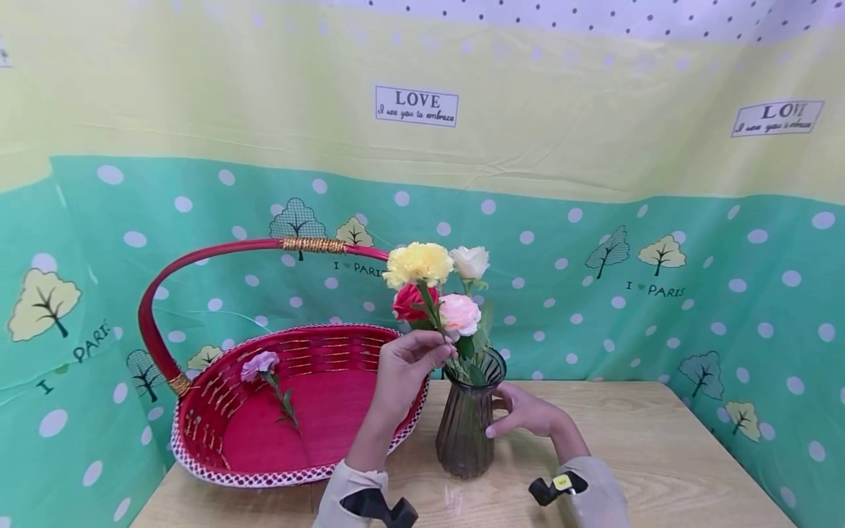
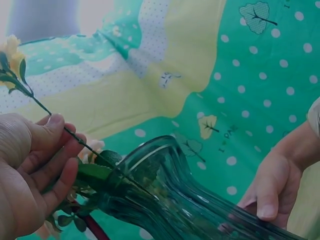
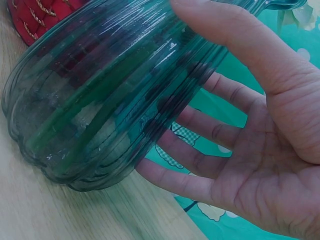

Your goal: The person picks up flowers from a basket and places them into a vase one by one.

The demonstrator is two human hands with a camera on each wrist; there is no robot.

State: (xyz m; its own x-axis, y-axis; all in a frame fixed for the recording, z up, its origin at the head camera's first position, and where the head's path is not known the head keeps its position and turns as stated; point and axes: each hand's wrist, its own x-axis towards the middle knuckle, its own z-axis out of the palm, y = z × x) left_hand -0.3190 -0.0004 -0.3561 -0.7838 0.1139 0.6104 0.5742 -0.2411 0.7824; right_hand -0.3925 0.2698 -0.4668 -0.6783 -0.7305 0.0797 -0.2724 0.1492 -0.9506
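My left hand (image 1: 411, 367) pinches the thin stem of a yellow carnation (image 1: 419, 265) between thumb and fingers. In the left wrist view that stem (image 2: 88, 145) slants down into the mouth of a ribbed, dark glass vase (image 1: 463, 429). My right hand (image 1: 531, 412) grips the vase from the right, thumb in front and fingers (image 3: 195, 155) around the back. A red rose (image 1: 414, 303), a pink flower (image 1: 460, 314) and a white rose (image 1: 470, 262) rise above the vase's rim. Green stems show through the glass in the right wrist view.
Left of the vase sits a red woven basket (image 1: 300, 477) with a tall arched handle (image 1: 198, 258). One purple carnation (image 1: 260, 366) lies in it, its stem reaching toward the front rim. Behind the wooden table (image 1: 653, 462) hangs a green and yellow patterned cloth (image 1: 568, 308).
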